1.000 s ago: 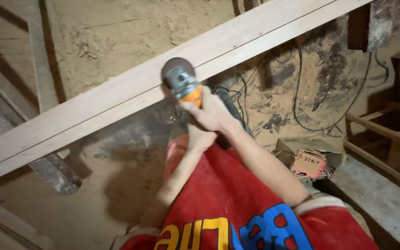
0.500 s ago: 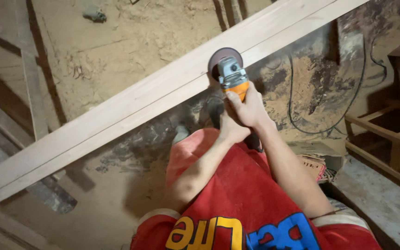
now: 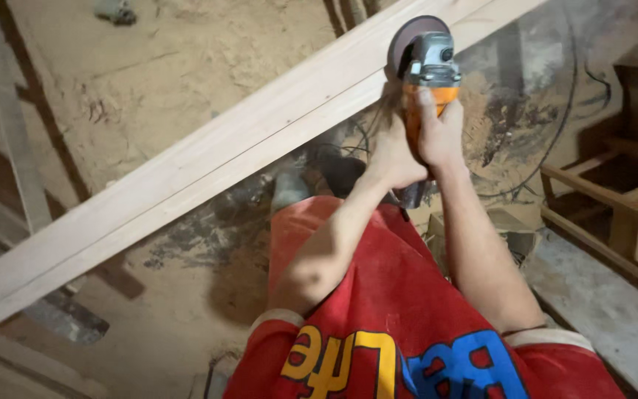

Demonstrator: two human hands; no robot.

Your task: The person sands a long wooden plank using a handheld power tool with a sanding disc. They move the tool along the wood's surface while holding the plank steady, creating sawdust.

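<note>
Both hands grip an orange and grey angle grinder (image 3: 428, 68). My right hand (image 3: 441, 133) wraps the orange body just behind the grey head. My left hand (image 3: 393, 155) holds it lower down, beside the right. The dark sanding disc (image 3: 407, 41) presses against the long pale wooden plank (image 3: 208, 159), near its upper right part. The plank runs diagonally from lower left to upper right, raised above the floor.
The floor (image 3: 156, 66) is thick with sawdust. A black cable (image 3: 555, 133) loops across it at right. A wooden frame (image 3: 614, 207) stands at the right edge, beside a grey slab (image 3: 607, 310). Timber pieces (image 3: 9, 148) lie at left.
The grinder and both hands have slid up and to the right along the plank, from its middle toward its upper right end.
</note>
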